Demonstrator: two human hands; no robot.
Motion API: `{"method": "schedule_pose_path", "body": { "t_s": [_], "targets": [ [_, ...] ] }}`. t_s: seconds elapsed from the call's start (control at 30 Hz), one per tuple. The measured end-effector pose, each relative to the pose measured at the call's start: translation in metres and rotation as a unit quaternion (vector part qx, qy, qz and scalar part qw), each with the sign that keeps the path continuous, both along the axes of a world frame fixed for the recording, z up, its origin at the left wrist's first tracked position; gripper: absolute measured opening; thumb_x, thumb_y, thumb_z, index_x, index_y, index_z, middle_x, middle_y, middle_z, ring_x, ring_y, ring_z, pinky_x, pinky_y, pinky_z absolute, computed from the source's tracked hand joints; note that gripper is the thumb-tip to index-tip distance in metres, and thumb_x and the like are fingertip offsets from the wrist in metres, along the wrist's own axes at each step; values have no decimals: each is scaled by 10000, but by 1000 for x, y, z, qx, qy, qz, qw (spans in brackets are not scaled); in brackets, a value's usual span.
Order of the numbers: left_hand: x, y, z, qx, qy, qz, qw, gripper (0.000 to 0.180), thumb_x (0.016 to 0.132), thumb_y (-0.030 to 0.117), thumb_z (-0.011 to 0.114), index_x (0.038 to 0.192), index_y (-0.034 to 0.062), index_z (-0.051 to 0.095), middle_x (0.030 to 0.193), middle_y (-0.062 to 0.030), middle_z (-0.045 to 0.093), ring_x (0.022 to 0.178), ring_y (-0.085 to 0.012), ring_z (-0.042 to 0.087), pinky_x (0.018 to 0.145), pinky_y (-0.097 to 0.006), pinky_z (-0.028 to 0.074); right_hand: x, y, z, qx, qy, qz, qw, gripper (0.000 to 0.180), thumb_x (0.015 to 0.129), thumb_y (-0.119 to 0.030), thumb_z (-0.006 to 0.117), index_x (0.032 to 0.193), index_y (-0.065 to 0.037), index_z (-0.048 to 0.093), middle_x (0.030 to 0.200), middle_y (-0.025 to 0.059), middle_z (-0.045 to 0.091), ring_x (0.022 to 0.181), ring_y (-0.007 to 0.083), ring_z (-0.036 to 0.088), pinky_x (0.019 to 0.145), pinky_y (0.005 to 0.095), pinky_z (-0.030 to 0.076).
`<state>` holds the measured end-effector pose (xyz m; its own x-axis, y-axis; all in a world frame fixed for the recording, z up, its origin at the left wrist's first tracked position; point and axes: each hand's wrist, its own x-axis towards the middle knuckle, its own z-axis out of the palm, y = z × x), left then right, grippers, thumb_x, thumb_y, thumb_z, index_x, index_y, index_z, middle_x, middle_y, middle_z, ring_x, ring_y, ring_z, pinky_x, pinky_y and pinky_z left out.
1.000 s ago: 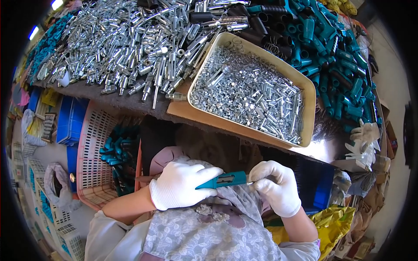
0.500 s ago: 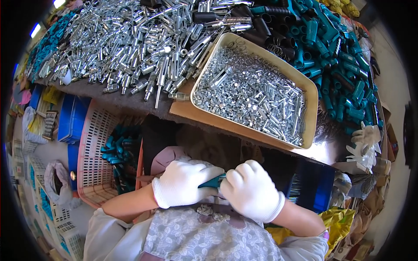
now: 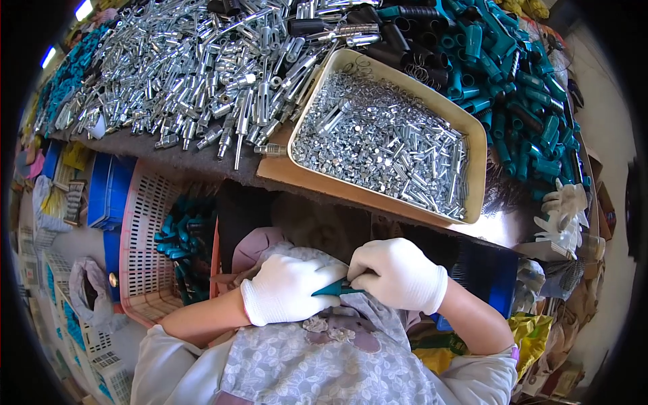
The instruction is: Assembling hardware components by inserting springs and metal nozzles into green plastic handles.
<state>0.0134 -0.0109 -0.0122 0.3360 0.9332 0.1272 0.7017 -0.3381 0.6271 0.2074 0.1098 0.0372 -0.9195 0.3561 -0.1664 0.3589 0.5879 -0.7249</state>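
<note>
The left hand (image 3: pixel 290 289) wraps a teal handle (image 3: pixel 329 289) above the lap, below the desk's (image 3: pixel 202 162) near edge. The right hand (image 3: pixel 398 275) curls at its right end; what it pinches cannot be told. This handle seems unfinished; its fitted parts are hidden. Plenty of pieces remain in the tray (image 3: pixel 476 182). A second ago the handle's slot showed; now the hands cover it.

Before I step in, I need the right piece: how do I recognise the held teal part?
Find the workbench, then look below its near edge to the white-gloved left hand and right hand. The teal part shows between them, mostly covered. Unlike the teal pieces heaped on the bench, it is held.
</note>
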Motion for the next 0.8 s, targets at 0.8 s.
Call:
{"method": "schedule_pose_path", "body": {
  "t_s": [0.8],
  "targets": [
    [4, 6, -8, -42, -93, -55, 993, 409, 763, 330, 786, 1095, 115, 679, 797, -114, 680, 706, -298, 690, 634, -390, 550, 5, -28, -36, -126, 319, -171, 924, 141, 779, 51, 669, 881, -46, 661, 899, 117, 660, 814, 252, 669, 726, 327, 541]
  ]
}}
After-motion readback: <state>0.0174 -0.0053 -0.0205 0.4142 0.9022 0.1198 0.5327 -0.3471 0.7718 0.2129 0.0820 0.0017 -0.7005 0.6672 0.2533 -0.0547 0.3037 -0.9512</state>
